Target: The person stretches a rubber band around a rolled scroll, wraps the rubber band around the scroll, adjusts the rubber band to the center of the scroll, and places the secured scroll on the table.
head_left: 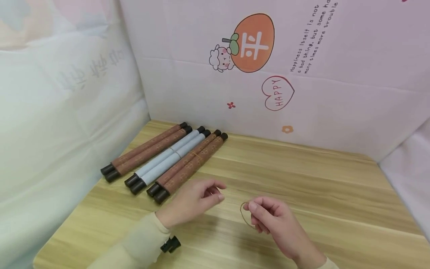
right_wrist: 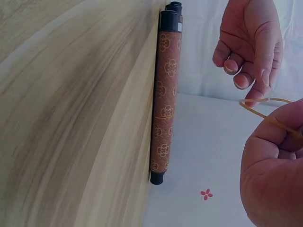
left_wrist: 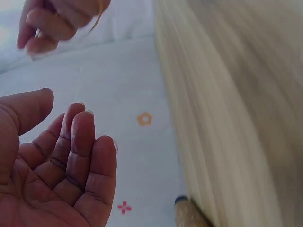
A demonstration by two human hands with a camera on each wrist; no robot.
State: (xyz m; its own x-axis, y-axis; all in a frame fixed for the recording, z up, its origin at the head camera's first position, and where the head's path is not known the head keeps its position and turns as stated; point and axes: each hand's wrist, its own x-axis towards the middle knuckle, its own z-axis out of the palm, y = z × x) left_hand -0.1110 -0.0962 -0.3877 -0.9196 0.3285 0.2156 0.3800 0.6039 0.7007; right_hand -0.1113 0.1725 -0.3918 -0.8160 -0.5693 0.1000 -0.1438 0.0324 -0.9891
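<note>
My right hand [head_left: 275, 220] pinches a thin tan rubber band [head_left: 241, 213] between thumb and forefinger, over the table. The band hangs as a loose loop, and in the right wrist view it stretches out past the fingertips. To its left, my left hand [head_left: 189, 201] is held with loosely bent fingers and an empty palm, as the left wrist view shows. Just beyond it lie scrolls in pairs: a brown patterned pair [head_left: 193, 162] with a band round its middle, a pale blue pair [head_left: 168, 158], also banded, and another brown pair [head_left: 149, 151] farthest left.
The scrolls, with black end knobs, lie slantwise on the wooden table [head_left: 302, 179] at its back left. A printed white cloth [head_left: 188, 82] rises behind the table, and more cloth hangs at both sides. A black clip-like piece [head_left: 170, 244] sits at the left sleeve.
</note>
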